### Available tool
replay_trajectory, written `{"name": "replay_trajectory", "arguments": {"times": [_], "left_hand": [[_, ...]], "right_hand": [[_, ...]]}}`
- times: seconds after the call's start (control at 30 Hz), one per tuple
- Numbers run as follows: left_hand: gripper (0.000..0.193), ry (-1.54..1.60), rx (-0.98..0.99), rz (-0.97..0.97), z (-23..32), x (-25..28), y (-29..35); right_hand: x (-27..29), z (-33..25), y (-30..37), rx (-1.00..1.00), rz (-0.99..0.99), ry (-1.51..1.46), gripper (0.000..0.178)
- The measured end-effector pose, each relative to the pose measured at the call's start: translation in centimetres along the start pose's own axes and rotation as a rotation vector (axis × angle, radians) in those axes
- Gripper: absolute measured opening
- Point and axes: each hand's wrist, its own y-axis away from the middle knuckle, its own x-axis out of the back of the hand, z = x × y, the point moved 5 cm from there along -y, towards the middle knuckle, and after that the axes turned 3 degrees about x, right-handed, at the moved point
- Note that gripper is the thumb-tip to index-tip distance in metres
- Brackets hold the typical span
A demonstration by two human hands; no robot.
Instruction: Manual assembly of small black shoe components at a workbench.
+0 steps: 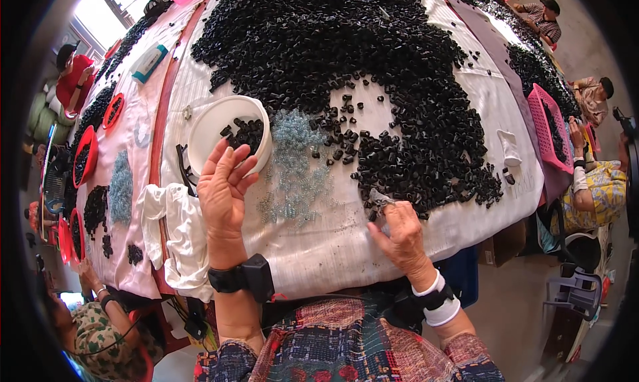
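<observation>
My left hand (pixel 226 189) is raised palm up beside the near rim of a white plastic bowl (pixel 200 142), its fingers apart and nothing in it. Small black parts (pixel 247 133) lie inside the bowl, just beyond my fingertips. Over at the near edge of the large pile of black parts (pixel 426 162), my right hand (pixel 403 235) pinches a small crumpled-looking grey piece (pixel 381 198) between thumb and fingers; its exact kind is unclear. Between the two hands spreads a heap of tiny clear-bluish pieces (pixel 293 155) on the white cloth (pixel 313 249).
White gloves or cloth (pixel 176 229) lie left of my forearm. A tissue pack (pixel 149 63) sits farther left, and a white tube-like item (pixel 509 147) at right. Red trays (pixel 85 155) and a pink basket (pixel 549 129) stand at neighbouring places, where other people sit.
</observation>
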Motion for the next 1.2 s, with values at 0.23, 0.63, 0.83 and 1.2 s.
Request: {"name": "replay_trajectory", "arguments": {"times": [0.23,0.63,0.83,1.2], "left_hand": [[0.024,-0.012,-0.026,-0.027,-0.9,0.0,1.8],[0.016,-0.198,0.508,-0.541,-10.0,-5.0,9.8],[0.013,-0.201,0.583,-0.414,-10.7,-3.3,9.2],[0.018,-0.097,0.563,-0.333,-10.7,-1.9,9.0]], "right_hand": [[-1.0,0.3,0.3,0.002,0.081,-0.059,0.035],[0.2,-4.4,-0.9,0.129,0.109,-0.332,0.050],[0.1,-3.6,-0.9,0.042,0.142,-0.364,0.039],[-3.9,-2.2,-3.6,0.125,-0.002,0.003,0.024]]}}
